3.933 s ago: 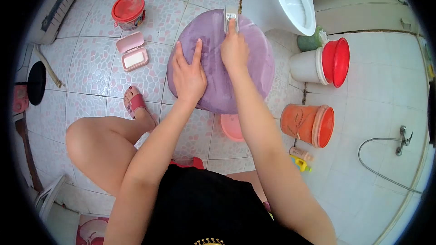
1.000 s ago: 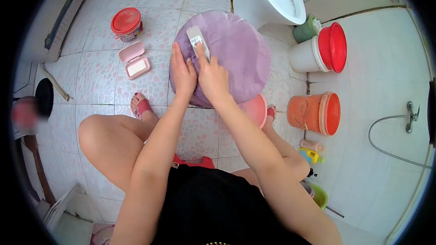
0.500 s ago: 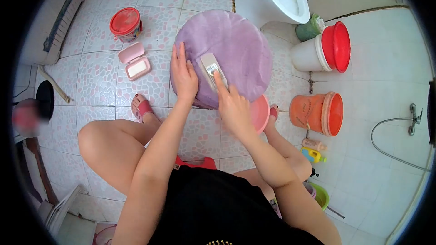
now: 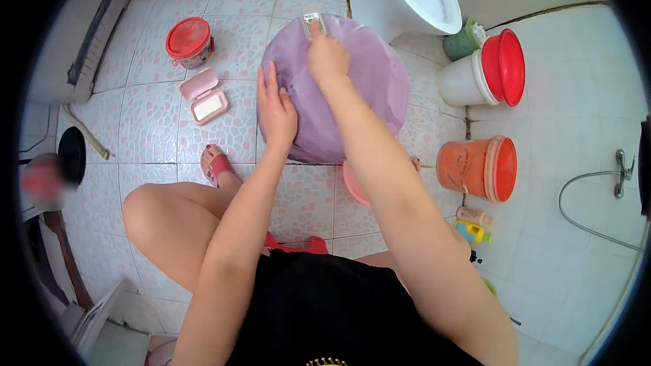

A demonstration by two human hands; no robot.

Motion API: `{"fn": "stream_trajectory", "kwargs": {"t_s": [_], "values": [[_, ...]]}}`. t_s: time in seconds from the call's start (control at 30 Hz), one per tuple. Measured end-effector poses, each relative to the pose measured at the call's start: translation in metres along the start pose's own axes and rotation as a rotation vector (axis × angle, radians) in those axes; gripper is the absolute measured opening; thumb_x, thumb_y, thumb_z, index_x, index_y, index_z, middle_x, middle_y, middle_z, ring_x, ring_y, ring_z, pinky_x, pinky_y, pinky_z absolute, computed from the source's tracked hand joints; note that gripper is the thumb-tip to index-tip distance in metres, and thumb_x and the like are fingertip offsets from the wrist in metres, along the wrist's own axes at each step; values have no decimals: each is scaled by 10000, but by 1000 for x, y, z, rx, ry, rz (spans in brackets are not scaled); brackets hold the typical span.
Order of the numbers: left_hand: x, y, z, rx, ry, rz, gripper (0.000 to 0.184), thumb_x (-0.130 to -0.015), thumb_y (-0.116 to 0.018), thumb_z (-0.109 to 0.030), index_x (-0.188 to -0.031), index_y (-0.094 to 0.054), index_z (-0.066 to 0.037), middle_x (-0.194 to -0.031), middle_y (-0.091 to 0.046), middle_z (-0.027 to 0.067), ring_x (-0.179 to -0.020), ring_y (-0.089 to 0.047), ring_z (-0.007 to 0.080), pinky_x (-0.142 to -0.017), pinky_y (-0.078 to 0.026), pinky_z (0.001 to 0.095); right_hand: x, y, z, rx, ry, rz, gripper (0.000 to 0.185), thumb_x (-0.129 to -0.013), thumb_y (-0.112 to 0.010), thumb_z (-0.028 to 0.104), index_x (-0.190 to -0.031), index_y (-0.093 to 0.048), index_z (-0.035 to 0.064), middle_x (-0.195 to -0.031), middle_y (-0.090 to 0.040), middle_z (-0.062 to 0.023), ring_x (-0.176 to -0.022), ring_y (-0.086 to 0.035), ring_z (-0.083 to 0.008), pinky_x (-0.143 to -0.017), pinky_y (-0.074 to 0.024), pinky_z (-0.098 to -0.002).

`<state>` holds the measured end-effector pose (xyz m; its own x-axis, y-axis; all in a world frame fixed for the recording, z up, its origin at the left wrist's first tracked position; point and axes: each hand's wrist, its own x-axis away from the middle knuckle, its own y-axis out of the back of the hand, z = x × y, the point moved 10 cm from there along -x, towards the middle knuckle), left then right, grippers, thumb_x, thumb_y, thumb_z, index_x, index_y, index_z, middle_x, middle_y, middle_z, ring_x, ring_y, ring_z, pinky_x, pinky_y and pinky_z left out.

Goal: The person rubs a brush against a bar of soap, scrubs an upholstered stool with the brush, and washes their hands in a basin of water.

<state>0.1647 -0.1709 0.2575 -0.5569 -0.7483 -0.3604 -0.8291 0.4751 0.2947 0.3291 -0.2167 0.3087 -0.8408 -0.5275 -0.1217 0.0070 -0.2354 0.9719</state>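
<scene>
Brush (image 4: 312, 19) on purple cloth (image 4: 369, 64), far edge, likely mid-scrub | right hand (image 4: 330, 62) pinches brush | left hand (image 4: 279, 116) spread on cloth

Readable text: none
Brush (image 4: 321, 27): sticker (image 4: 311, 17) print too small, beyond and left of orange bucket (image 4: 462, 166)
Orange bucket: side marks illegible
Pink bottle (image 4: 472, 215): lettering illegible, near orange bucket

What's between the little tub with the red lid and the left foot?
An open pink soap box with a white bar inside, on the tiled floor. The head view shows it.
</scene>
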Motion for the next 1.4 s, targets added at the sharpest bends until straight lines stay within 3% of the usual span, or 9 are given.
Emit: {"fn": "stream_trajectory", "kwargs": {"t_s": [0.1,0.3,0.33,0.43,0.63,0.73,0.87,1.2,1.4], "values": [[6,1,2,-66,9,14,621,-926,-467,-7,-1528,-365,-122,-1547,-314,278,-1395,-363,446,-1131,-350,448,21,9,-5,3,10,-4,485,-966,-484,165,-1451,-481,173,-904,-677,-244,-828,-690,-417,-730,-535,-541],[3,-2,2,-146,-33,47,627,-937,-474,-44,-1542,-346,-149,-1557,-306,268,-1403,-359,436,-1151,-273,557,116,30,-33,1,-36,67,520,-979,-497,186,-1493,-425,210,-926,-646,-227,-768,-674,-435,-689,-532,-548],[4,-5,3,-217,-18,78,645,-934,-469,-41,-1554,-318,-135,-1555,-315,273,-1404,-351,439,-1143,-301,480,132,33,-38,-8,-55,92,522,-983,-497,190,-1498,-417,218,-922,-638,-223,-758,-670,-438,-681,-531,-549],[3,-8,3,-238,-9,91,645,-937,-470,-42,-1553,-310,-148,-1574,-286,251,-1430,-328,421,-1153,-215,630,177,46,-48,19,-41,119,689,-874,-520,39,-1532,-363,171,-922,-614,-228,-722,-683,-407,-612,-551,-504],[-7,-18,-20,-575,-55,187,656,-908,-492,-33,-1539,-328,-104,-1574,-312,213,-1473,-265,385,-1197,-134,592,250,55,-79,-128,-114,65,613,-965,-569,133,-1533,-375,256,-852,-561,-174,-636,-595,-394,-583,-480,-513],[-17,-53,-47,-746,-260,369,606,-930,-500,-148,-1511,-366,-37,-1569,-347,186,-1484,-259,346,-1216,-100,554,255,62,-84,-156,-179,77,590,-962,-567,124,-1517,-411,248,-821,-551,-165,-650,-593,-383,-580,-466,-504],[-17,-83,-63,-750,-373,329,648,-976,-418,-357,-1483,-376,45,-1576,-350,171,-1488,-267,297,-1226,-125,508,238,72,-83,-195,-122,23,582,-941,-590,131,-1498,-445,221,-776,-573,-162,-614,-621,-372,-530,-479,-522],[-15,-88,-62,-750,-438,407,627,-967,-458,-306,-1491,-370,27,-1574,-353,170,-1483,-281,288,-1227,-156,472,104,50,-97,-23,-92,33,562,-877,-562,84,-1428,-516,184,-885,-673,-223,-771,-701,-394,-671,-555,-508],[-16,-88,-63,-752,-445,404,631,-961,-457,-303,-1498,-365,14,-1572,-356,168,-1482,-283,287,-1229,-151,470,9,23,-119,-50,-120,-76,473,-941,-544,175,-1407,-535,252,-867,-689,-226,-816,-696,-411,-700,-549,-529]]}}
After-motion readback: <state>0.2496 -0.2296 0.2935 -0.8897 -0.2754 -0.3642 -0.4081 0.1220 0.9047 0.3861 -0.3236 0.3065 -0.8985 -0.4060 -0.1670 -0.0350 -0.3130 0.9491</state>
